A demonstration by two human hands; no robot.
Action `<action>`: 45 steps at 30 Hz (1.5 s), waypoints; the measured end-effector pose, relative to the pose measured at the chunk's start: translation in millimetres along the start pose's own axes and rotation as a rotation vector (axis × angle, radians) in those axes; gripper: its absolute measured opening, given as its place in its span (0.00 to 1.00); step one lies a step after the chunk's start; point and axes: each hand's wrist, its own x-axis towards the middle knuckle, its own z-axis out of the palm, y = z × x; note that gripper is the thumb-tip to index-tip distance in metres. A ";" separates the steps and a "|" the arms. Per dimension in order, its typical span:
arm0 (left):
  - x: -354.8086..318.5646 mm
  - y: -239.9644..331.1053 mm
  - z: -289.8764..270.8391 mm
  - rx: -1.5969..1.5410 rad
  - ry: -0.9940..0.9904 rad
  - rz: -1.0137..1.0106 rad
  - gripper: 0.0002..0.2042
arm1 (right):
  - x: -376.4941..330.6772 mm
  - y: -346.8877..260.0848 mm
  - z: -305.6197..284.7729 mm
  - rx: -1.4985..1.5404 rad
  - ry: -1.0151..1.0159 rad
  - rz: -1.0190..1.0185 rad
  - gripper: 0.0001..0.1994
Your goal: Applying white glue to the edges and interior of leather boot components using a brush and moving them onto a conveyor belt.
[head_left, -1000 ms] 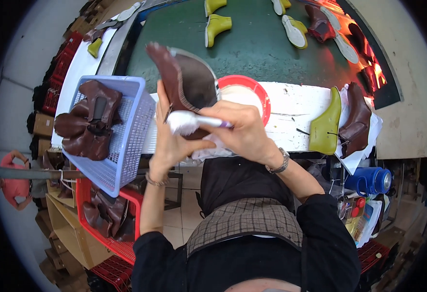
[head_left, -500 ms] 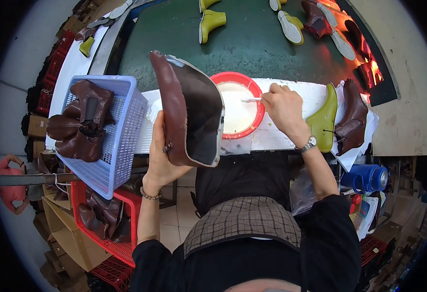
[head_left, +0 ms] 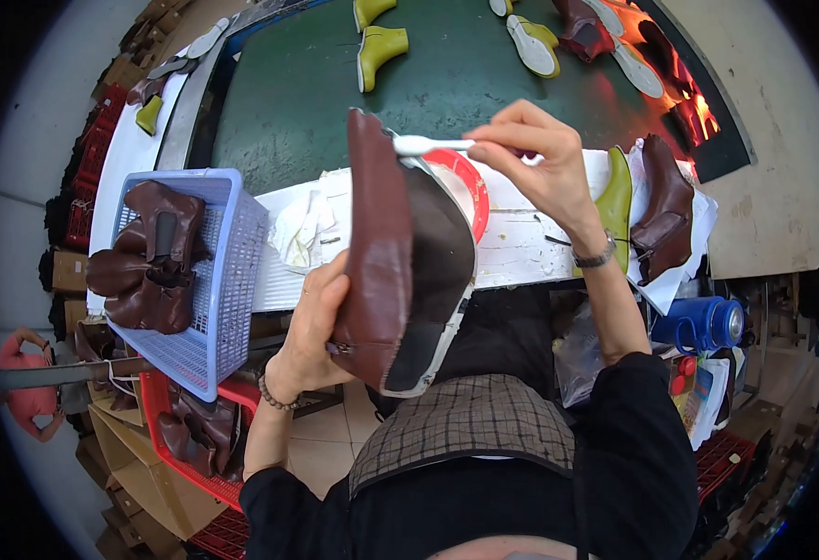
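My left hand (head_left: 309, 341) is closed on a brown leather boot upper (head_left: 379, 261), held tilted in front of me with its dark lining facing right. Pinched in my right hand (head_left: 542, 166) is a small white brush (head_left: 419, 146), shaped like a toothbrush. The brush head lies at the upper's far edge, where a pale strip shows along the rim. Behind the upper stands a red bowl (head_left: 478, 191) with creamy white liquid in it, partly hidden. A crumpled white cloth (head_left: 304, 229) lies left of the upper.
A blue basket (head_left: 239, 280) of brown uppers stands at left, above a red crate (head_left: 162, 420). On the right are a yellow-green boot (head_left: 617, 201), a brown boot (head_left: 663, 210) and a blue jug (head_left: 704, 324). Beyond, a green conveyor belt (head_left: 288, 103) carries several boots.
My right hand has lifted the brush from the bowl to the upper's far edge. My left hand has brought the upper right and nearer, turning it. Boots on the belt have shifted slightly left.
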 end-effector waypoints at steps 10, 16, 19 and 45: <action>-6.6 -13.7 -3.3 0.055 0.143 -0.175 0.69 | -51.1 32.9 5.9 -0.369 -0.196 0.121 0.04; 6.4 -15.0 -8.1 0.111 0.115 -0.191 0.73 | -55.8 20.6 0.2 -0.416 -0.084 0.209 0.05; 12.1 -10.5 -6.2 0.100 0.107 -0.180 0.73 | -49.0 5.6 -11.2 -0.058 -0.008 0.187 0.07; 29.2 11.8 -4.3 -0.071 0.240 -0.074 0.71 | -49.6 -18.1 -11.0 0.101 -0.037 0.031 0.07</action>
